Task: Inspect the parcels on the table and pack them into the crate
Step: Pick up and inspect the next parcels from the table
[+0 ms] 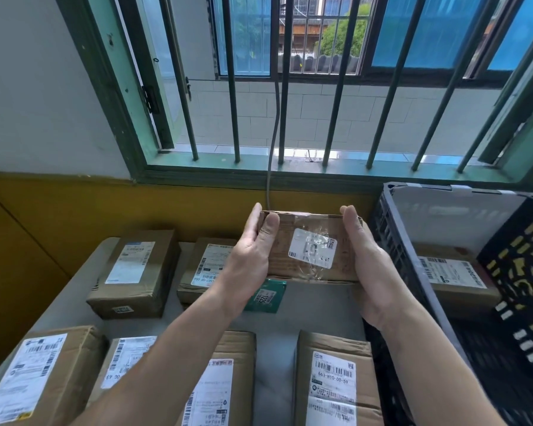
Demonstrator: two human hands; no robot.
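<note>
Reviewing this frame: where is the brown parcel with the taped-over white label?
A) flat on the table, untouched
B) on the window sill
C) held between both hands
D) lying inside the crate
C: the left hand and right hand grip opposite ends of the parcel, lifted over the table beside the crate.

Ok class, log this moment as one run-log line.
phase: inspect | left hand + right hand: grip held parcel over table | crate: crated parcel inside
</note>
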